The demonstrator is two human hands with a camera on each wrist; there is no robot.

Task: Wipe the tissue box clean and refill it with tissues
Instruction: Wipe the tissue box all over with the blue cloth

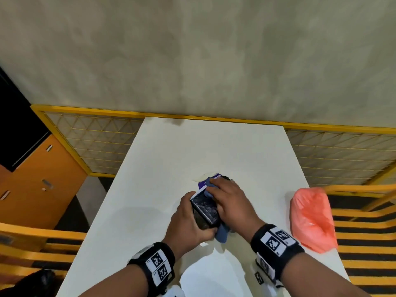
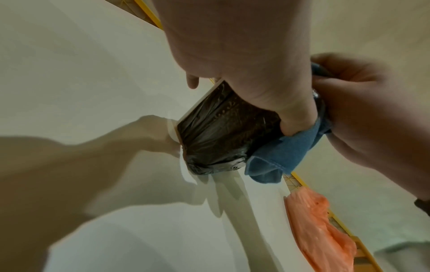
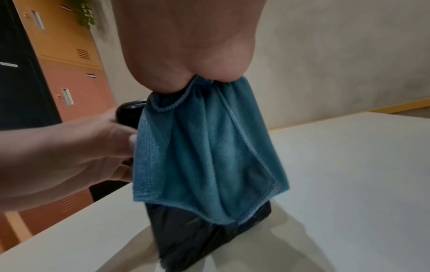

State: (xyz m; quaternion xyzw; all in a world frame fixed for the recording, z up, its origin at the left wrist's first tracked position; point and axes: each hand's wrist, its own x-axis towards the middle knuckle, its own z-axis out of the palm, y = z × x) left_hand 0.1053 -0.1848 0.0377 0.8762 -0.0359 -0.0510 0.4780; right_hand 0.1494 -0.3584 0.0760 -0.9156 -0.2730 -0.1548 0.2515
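Observation:
The tissue box [image 1: 204,209], dark and glossy with a purple and white far end, is tilted up off the white table [image 1: 171,151]. My left hand [image 1: 188,221] grips its near left side, thumb along the edge. My right hand [image 1: 229,202] holds a blue cloth [image 1: 221,234] and presses it on the box's right side and top. In the left wrist view the cloth [image 2: 286,156] hangs past the box's [image 2: 221,128] lower corner. In the right wrist view the cloth [image 3: 204,147] drapes from my palm over the box [image 3: 193,239].
A pink-orange plastic bag [image 1: 310,217] lies at the table's right edge. White sheets [image 1: 210,275] lie at the near edge between my wrists. Yellow railings [image 1: 107,110] run behind the table, and orange lockers [image 1: 38,185] stand to the left.

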